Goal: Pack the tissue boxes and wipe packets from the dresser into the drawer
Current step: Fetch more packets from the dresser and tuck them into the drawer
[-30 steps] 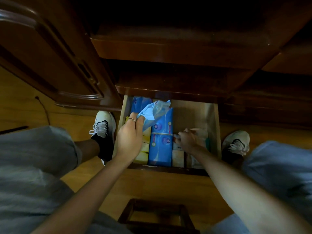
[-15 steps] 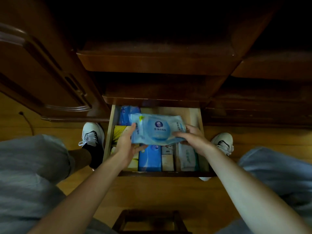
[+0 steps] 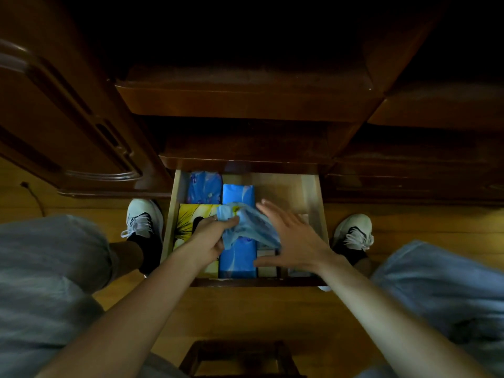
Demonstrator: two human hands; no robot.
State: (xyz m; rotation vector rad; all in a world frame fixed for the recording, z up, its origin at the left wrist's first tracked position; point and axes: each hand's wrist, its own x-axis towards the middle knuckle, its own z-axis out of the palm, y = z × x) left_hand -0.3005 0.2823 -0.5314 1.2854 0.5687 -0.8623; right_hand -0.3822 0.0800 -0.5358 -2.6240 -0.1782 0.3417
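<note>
Pinching one end of a pale blue wipe packet [image 3: 246, 227], the fingers [image 3: 230, 223] of the left hand [image 3: 210, 238] are curled tight on its wrapper, so that the soft pack is kept tilted over the drawer [image 3: 316, 203] rather than dropped flat. The right hand [image 3: 293, 237] is spread beside it, fingers apart and straight, nothing clamped; it is judged to be guiding the packet down into the gap on the right.

Below the packet, a long blue tissue pack [image 3: 238, 257] is laid lengthwise in the middle, a yellow tissue box [image 3: 191, 216] sits at the left, and a second blue pack [image 3: 204, 186] lies at the back left. At the front right, two or three pale smaller packs [image 3: 267, 268] are stood on edge; the exact count cannot be told, as the right hand covers them. Bare wood is left at the back right, where room is judged to remain.
</note>
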